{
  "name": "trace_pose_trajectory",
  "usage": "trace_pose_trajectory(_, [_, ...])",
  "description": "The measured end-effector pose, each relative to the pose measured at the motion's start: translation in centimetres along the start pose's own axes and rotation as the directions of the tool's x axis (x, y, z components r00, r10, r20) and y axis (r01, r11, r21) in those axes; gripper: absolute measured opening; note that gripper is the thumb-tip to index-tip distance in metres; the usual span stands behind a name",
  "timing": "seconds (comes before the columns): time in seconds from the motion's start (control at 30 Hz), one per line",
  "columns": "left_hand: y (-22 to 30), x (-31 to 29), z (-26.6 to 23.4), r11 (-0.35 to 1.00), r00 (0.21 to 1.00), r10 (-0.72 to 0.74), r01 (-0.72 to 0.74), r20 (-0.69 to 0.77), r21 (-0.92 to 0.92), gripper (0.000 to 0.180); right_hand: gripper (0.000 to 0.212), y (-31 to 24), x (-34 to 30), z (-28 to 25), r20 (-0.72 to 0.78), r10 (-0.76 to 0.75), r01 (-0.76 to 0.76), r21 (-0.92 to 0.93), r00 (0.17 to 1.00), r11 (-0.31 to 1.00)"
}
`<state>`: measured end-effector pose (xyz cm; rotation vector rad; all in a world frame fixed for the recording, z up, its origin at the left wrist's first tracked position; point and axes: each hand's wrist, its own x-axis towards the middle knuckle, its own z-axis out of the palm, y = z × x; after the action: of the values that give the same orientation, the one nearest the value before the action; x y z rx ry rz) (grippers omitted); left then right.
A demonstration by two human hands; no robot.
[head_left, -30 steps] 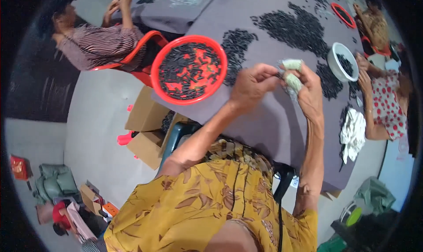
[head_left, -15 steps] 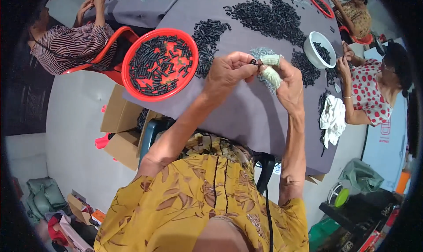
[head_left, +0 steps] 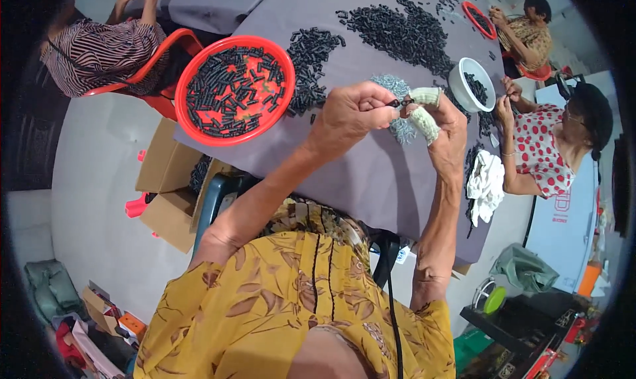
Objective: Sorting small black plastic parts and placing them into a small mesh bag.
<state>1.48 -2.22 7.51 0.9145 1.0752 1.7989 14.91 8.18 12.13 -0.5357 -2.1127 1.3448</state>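
My left hand (head_left: 354,114) is closed, with thumb and forefinger pinching a small black plastic piece (head_left: 395,103). Facing it, my right hand (head_left: 445,130) is closed too, its thumb and forefinger wrapped in pale cloth finger covers (head_left: 424,122). The right fingertips meet close beside the black piece; whatever they pinch is too small to make out. Both hands are raised over the grey-covered table (head_left: 331,173). Behind and below the fingertips lies a pile of thin silver metal pieces (head_left: 391,84), partly hidden by my hands.
Left of my hands sits a red basin (head_left: 289,91) holding black tubes. Black pieces (head_left: 404,31) are heaped farther back. A white bowl (head_left: 457,91) and white cloth (head_left: 485,187) lie to the right. Several people work around the tables. An open carton (head_left: 162,220) stands at lower left.
My hands keep pinching at the same spot over the table, with the black piece now showing more between the fingertips. The surroundings have shifted slightly left in view.
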Motion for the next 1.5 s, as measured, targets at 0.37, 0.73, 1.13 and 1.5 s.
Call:
trace_pose_trajectory(0.37, [0.7,-0.2,0.7,0.995,0.999,-0.041,0.041,0.000,0.096,0.022,0.017,-0.8,0.3,-0.8,0.085,-0.147,0.165,-0.288,0.985,0.943])
trace_pose_trajectory(0.73, [1.0,-0.3,0.2,0.991,0.992,-0.096,0.087,0.086,0.097,0.020,0.016,-2.2,0.6,-1.7,0.218,-0.180,0.264,-0.465,0.959,0.845])
trace_pose_trajectory(1.13, [1.8,0.1,-0.4,0.978,0.958,-0.194,0.205,0.211,-0.028,0.025,0.018,-2.7,1.1,-2.2,0.316,-0.225,0.342,-0.390,0.922,0.855])
trace_pose_trajectory(1.5, [1.1,-0.2,-0.1,0.985,0.967,-0.172,0.170,0.186,0.028,0.022,0.019,-2.8,0.7,-1.9,0.308,-0.279,0.395,-0.432,0.909,0.810])
